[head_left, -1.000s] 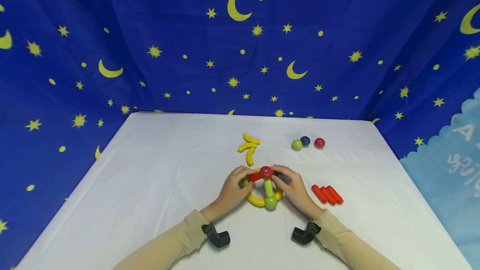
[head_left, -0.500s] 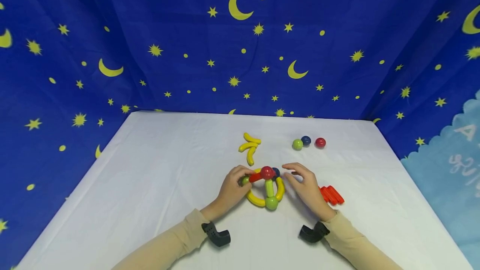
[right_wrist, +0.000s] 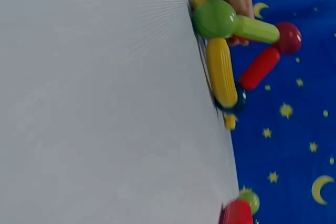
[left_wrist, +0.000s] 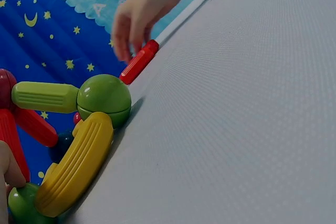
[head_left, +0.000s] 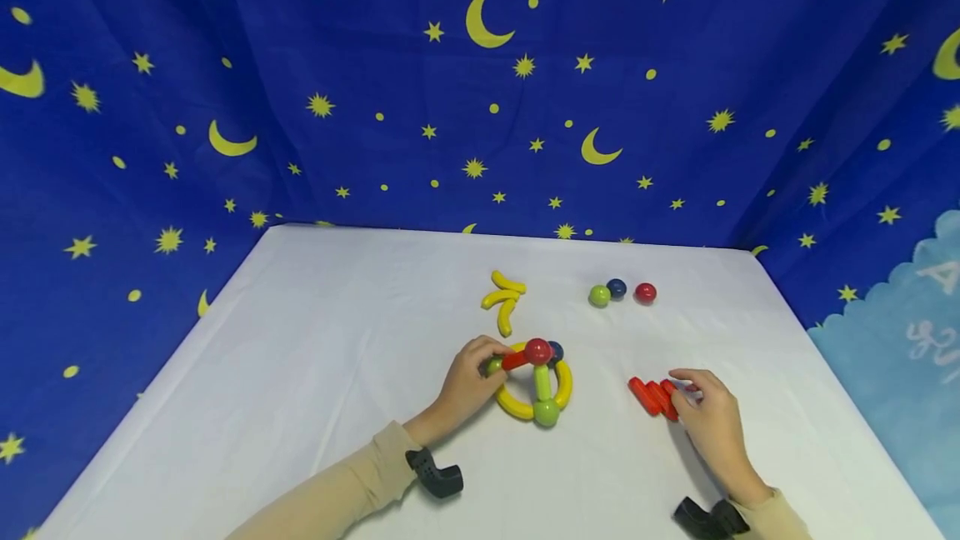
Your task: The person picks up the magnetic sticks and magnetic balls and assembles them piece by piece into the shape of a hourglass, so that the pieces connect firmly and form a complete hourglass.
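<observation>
A small frame of magnetic rods and balls stands on the white table. Its base is a ring of curved yellow rods (head_left: pixel 564 382) joined by balls. A red ball (head_left: pixel 537 351) tops it, with a light green straight rod (head_left: pixel 542 383) running down to a green ball (left_wrist: pixel 104 98). My left hand (head_left: pixel 467 380) holds the frame at its left side, fingers at a green ball (left_wrist: pixel 25 203) and a red rod (head_left: pixel 514 360). My right hand (head_left: pixel 712 415) is at several loose red rods (head_left: pixel 645 396), thumb and index finger spread around the rightmost one.
Behind the frame lie several loose curved yellow rods (head_left: pixel 500 298). Farther right at the back are loose balls: green (head_left: pixel 599 296), dark blue (head_left: pixel 617 288) and red (head_left: pixel 646 293). A starry blue cloth (head_left: pixel 405 82) walls the table's back and sides.
My right hand has left the frame's right side and moved right to the loose red rods. My left hand stays on the frame.
</observation>
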`<action>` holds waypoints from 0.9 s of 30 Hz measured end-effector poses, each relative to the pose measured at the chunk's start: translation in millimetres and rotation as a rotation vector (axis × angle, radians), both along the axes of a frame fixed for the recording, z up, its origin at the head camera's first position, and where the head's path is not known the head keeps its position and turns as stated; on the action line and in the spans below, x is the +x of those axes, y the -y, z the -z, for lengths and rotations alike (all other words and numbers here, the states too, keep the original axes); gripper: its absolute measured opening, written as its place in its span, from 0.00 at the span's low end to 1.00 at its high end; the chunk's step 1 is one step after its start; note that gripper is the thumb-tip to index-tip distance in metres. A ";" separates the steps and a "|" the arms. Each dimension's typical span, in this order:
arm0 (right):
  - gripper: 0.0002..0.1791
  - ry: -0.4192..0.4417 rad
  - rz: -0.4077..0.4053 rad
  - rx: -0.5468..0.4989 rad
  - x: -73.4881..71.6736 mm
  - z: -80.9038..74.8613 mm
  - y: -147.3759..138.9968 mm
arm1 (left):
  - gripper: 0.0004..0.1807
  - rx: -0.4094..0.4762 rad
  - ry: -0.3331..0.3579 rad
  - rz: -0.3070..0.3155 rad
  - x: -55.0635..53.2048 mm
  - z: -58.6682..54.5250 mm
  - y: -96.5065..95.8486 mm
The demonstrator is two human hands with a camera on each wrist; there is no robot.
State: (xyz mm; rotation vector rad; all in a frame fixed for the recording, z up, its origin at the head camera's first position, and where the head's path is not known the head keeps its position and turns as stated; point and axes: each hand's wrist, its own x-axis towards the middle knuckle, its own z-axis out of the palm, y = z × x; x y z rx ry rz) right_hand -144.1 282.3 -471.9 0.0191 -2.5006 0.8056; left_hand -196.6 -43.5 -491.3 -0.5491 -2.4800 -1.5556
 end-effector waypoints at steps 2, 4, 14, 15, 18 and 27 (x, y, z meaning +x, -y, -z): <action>0.14 0.049 0.022 0.002 5.2 1.6 -8.0 | 0.13 0.002 -0.001 0.001 0.6 -0.4 -0.1; 0.16 0.085 0.038 0.011 7.7 3.0 -13.7 | 0.13 0.010 -0.002 0.002 0.7 -0.3 -0.2; 0.15 0.035 0.035 -0.095 -11.8 -10.1 -7.1 | 0.14 0.016 -0.001 0.003 0.8 -0.3 -0.8; 0.15 0.030 0.015 -0.123 -15.8 -14.1 -1.8 | 0.14 0.015 -0.001 0.003 0.6 -0.5 -0.7; 0.17 0.044 -0.069 -0.231 -28.3 -27.9 20.8 | 0.14 0.013 0.002 0.001 1.2 -0.4 0.2; 0.20 0.230 -0.336 -0.559 -52.0 -63.4 97.3 | 0.14 0.004 -0.003 0.006 0.8 -0.9 0.8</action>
